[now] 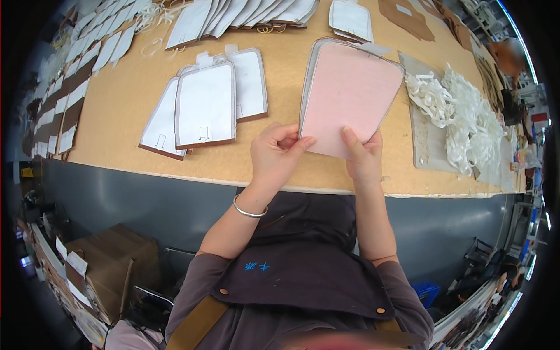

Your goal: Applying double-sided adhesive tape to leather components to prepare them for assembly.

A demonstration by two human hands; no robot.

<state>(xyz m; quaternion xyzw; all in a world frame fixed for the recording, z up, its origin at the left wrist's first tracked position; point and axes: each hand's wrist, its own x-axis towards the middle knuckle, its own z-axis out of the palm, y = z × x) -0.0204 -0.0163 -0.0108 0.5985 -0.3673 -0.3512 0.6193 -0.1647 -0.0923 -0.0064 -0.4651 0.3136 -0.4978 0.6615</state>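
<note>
Pink-faced panels, squared into a stack [350,96], sit between a worker's two hands at the near edge of a fibreboard bench [128,99]. The left hand [277,153] pinches the stack's lower left corner, thumb on top and fingers curled under; the right hand [363,157] grips the bottom edge, thumb pressed flat on the pink face. The stack leans away from the worker toward twelve o'clock, its far end resting on the bench. A silver bangle [249,210] circles the left wrist above a dark apron [303,268].

At ten o'clock from the hands lie several white-faced panels with brown edges [204,105], overlapped and not yet gathered. At two o'clock a heap of white straps [461,116] rests on a grey board [423,146]. Farther off, at twelve o'clock, a fanned row of white panels [245,14] runs along the back of the bench, and more white and brown pieces [64,105] line the left side at nine o'clock.

Judging by the layout, one batch is collected and aligned, while many loose pieces on the bench remain to be handled.
</note>
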